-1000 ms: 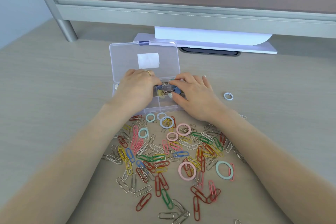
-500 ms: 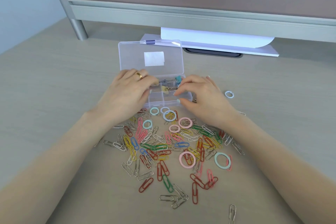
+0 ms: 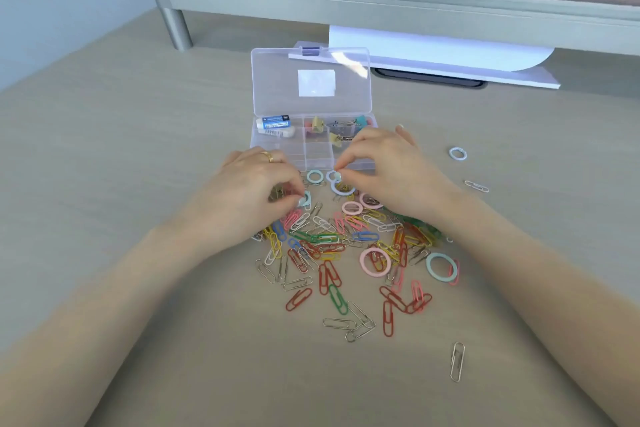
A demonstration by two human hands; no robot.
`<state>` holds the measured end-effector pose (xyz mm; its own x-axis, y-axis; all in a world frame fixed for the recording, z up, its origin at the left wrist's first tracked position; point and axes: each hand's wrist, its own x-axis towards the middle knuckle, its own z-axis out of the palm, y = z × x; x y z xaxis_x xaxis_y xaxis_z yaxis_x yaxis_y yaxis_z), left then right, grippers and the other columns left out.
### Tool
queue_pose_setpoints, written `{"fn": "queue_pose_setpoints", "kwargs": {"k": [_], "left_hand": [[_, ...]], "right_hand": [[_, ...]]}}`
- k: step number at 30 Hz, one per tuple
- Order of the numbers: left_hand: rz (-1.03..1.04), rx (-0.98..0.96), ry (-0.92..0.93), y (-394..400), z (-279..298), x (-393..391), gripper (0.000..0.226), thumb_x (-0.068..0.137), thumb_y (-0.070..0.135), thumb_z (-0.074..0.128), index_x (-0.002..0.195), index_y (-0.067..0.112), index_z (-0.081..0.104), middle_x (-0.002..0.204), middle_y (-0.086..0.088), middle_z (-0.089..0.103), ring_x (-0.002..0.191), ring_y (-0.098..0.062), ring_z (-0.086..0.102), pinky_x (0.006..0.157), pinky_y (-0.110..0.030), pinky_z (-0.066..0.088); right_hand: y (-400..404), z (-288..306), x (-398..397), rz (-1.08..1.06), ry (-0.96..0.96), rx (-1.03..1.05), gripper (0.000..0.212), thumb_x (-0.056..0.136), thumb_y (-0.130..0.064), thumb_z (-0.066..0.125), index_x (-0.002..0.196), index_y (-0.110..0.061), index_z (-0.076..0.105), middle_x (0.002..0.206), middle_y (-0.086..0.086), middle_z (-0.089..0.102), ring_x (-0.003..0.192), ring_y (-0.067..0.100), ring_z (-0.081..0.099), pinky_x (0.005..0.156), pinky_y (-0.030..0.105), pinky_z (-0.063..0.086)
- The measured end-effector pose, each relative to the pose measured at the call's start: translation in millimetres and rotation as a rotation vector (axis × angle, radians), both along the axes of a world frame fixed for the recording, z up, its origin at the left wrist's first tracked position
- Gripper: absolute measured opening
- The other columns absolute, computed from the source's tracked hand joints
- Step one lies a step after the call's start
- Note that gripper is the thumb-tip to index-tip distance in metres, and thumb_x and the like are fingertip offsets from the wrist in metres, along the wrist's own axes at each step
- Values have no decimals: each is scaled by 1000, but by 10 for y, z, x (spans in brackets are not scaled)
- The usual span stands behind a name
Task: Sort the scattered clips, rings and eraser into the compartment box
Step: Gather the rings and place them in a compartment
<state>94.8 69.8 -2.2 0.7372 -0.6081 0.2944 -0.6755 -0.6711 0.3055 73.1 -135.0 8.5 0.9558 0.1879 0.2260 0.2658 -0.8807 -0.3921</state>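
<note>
You're in the ring-picking step: your left hand [image 3: 247, 192] has its fingers pinched on a pale blue ring [image 3: 305, 200] at the far edge of the paper clip pile [image 3: 346, 250], and your right hand [image 3: 384, 163] pinches a white ring [image 3: 334, 177] just in front of the compartment box [image 3: 311, 152]. The eraser [image 3: 275, 125] already sits in the box's far-left compartment, binder clips [image 3: 337, 132] in the far ones beside it; near compartments look empty. Next, I'd judge: lift both rings clear without dragging clips, drop into one near compartment, and don't forget the stray ring [image 3: 458, 153] on the tabletop [image 3: 138, 149] to your right.
</note>
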Motion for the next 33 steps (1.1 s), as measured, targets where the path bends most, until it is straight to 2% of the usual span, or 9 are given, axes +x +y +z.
{"fn": "queue_pose_setpoints", "kwargs": {"k": [4, 9, 13, 19, 24, 28, 33], "left_hand": [[-4, 59, 9, -16, -35, -17, 3, 79, 25, 62, 82, 26, 63, 85, 7, 58, 84, -13, 42, 73, -25, 20], [0, 45, 30, -32, -55, -37, 4, 80, 20, 60, 83, 23, 61, 83, 6, 58, 82, -12, 40, 75, -25, 21], [-9, 27, 33, -53, -66, -69, 5, 80, 16, 59, 82, 20, 59, 81, 2, 58, 83, -14, 44, 74, -25, 22], [-8, 30, 21, -56, -80, -79, 3, 83, 14, 55, 83, 16, 58, 81, 1, 56, 84, -18, 46, 74, -27, 23], [12, 2, 3, -51, -81, -62, 4, 86, 15, 53, 83, 14, 56, 81, 4, 50, 81, -17, 42, 72, -28, 23], [45, -68, -23, -26, -76, -24, 3, 85, 15, 54, 83, 16, 56, 85, 5, 49, 81, -16, 39, 73, -27, 23], [67, -170, 45, 2, -27, -26, 4, 85, 16, 53, 80, 17, 53, 94, -1, 58, 90, -21, 45, 78, -33, 33]], "right_hand": [[150, -12, 31, -55, -55, -161, 17, 85, -36, 54, 89, -26, 68, 101, -4, 54, 110, 18, 47, 112, 48, 5], [247, -34, 60, -108, -75, -286, 19, 81, -40, 56, 82, -25, 69, 96, -1, 54, 104, 22, 48, 101, 39, 22], [234, -18, 56, -126, -55, -314, 15, 81, -32, 56, 81, -24, 69, 84, -5, 46, 98, 23, 52, 98, 41, 27], [200, 9, 45, -91, -30, -409, 14, 79, -28, 56, 80, -19, 67, 93, 0, 61, 94, 24, 55, 101, 44, 23], [170, 48, 42, 14, -40, -572, 18, 75, -30, 56, 74, -15, 67, 86, 2, 62, 88, 24, 56, 99, 44, 22], [152, 113, -17, 80, -32, -693, 17, 80, -24, 52, 80, -14, 65, 86, 2, 62, 86, 24, 56, 101, 46, 21], [190, 134, -23, 76, -4, -693, 17, 78, -24, 52, 82, -13, 64, 89, 3, 63, 86, 24, 57, 99, 45, 23]]}}
